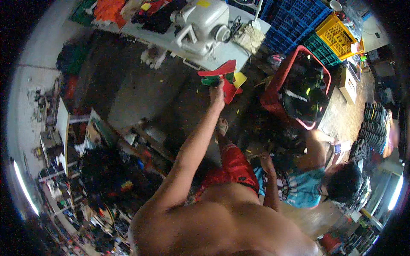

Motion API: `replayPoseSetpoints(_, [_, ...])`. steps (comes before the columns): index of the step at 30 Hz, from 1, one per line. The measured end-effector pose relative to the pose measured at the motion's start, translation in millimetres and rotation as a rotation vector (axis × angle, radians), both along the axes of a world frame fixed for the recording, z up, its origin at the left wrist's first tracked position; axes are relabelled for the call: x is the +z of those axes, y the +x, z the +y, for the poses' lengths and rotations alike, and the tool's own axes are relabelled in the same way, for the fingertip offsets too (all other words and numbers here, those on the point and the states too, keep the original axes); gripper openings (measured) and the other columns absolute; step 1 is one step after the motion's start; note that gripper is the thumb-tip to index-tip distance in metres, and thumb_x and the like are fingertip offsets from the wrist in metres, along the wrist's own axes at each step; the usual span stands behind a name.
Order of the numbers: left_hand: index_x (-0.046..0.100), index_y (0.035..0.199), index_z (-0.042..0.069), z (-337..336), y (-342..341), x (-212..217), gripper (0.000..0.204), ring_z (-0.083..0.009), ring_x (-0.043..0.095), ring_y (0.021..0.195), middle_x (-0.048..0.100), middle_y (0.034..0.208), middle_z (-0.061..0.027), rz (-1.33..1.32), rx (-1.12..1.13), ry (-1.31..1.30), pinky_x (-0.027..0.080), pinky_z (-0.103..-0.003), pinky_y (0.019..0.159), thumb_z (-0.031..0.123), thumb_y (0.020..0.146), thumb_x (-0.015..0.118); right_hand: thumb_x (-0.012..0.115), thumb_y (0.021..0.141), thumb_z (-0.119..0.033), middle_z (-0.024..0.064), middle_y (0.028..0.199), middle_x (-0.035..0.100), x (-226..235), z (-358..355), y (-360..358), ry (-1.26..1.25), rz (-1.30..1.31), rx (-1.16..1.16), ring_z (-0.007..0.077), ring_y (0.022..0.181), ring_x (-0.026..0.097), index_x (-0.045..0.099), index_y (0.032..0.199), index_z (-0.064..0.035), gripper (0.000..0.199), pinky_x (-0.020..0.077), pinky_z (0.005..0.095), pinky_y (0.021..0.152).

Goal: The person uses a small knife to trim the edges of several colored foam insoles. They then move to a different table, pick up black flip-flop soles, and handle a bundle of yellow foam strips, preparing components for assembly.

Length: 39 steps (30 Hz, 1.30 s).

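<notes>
— Where are your hands?
— Your right hand (265,160) is low by the dark pile; its grip can't be told. Your left hand (217,91) reaches out, pinching red and green fabric pieces (222,76).
— Beyond that?
— The tabletop (222,51) with a sewing machine (200,23).

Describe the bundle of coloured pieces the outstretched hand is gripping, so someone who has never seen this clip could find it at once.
Start at the white sewing machine on its pale table at the top. Just below the table's near edge, the left hand reaches out on a long bare arm and grips a fan of flat red, green and yellow cut pieces. It is raised off the dark floor, unlike the red plastic crate of dark items to its right.
</notes>
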<state>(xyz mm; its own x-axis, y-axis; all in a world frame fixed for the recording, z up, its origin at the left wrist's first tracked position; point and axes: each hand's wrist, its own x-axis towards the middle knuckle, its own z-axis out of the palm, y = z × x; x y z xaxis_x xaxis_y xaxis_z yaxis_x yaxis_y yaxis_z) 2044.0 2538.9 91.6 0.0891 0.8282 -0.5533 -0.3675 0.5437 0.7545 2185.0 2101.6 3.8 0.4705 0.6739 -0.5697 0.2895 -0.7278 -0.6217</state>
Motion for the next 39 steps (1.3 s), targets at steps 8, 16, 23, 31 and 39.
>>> replayPoseSetpoints(8, [0.057, 0.111, 0.017, 21.2, -36.1, -80.1, 0.026, -0.0096, 0.062, 0.073, 0.059, 0.087, 0.0049, 0.152, -0.421, -0.290, 0.055, -0.029, 0.068, 0.034, 0.096, 0.068, 0.062, 0.098, -0.020, 0.0069, 0.106, 0.064, -4.0, 180.9, 37.9, 0.016, 0.094, -0.057, 0.0219, 0.090, 0.064, 0.061, 0.122, -0.0073, 0.028, 0.0514, 0.0362, 0.079])
replayPoseSetpoints(16, [0.061, 0.124, 0.007, 110.9, -324.3, -4.7, 0.032, -0.0194, 0.065, 0.094, 0.067, 0.108, -0.0055, 0.137, -0.124, -0.053, 0.054, -0.037, 0.084, 0.025, 0.098, 0.063, 0.066, 0.098, -0.029, 0.0062, 0.116, 0.062, -22.0, 420.0, 25.4, 0.413, 0.438, -0.607, 0.0198, 0.096, 0.063, 0.050, 0.137, -0.0099, 0.047, 0.0517, 0.0360, 0.077])
replayPoseSetpoints(23, [0.055, 0.131, 0.003, 360.9, -430.2, 18.2, 0.037, -0.0207, 0.065, 0.100, 0.065, 0.118, -0.0089, 0.166, 0.277, 0.209, 0.053, -0.037, 0.088, 0.024, 0.100, 0.061, 0.062, 0.098, -0.015, 0.0143, 0.107, 0.066, -47.7, 449.5, -25.6, 0.498, 0.124, -0.807, 0.0211, 0.090, 0.064, 0.048, 0.137, -0.0020, 0.043, 0.0517, 0.0314, 0.069])
replayPoseSetpoints(31, [0.043, 0.144, 0.006, 644.3, -307.8, 38.5, 0.070, -0.0219, 0.059, 0.112, 0.060, 0.127, -0.0097, 0.239, -0.312, 0.250, 0.049, -0.036, 0.088, 0.044, 0.093, 0.072, 0.069, 0.095, -0.019, 0.0078, 0.088, 0.062, -13.6, 449.3, -181.3, 0.336, -0.129, -0.892, 0.0185, 0.071, 0.059, 0.060, 0.120, -0.0021, 0.031, 0.0492, 0.0345, 0.060])
replayPoseSetpoints(39, [0.049, 0.136, 0.003, 743.9, -216.4, 6.3, 0.084, -0.0225, 0.057, 0.117, 0.060, 0.129, -0.0094, 0.308, -0.455, 0.324, 0.046, -0.040, 0.099, 0.059, 0.082, 0.078, 0.064, 0.100, -0.024, 0.0060, 0.094, 0.065, 68.8, 544.7, -296.7, 0.096, 0.281, -0.722, 0.0184, 0.082, 0.062, 0.060, 0.123, -0.0035, 0.031, 0.0496, 0.0335, 0.070])
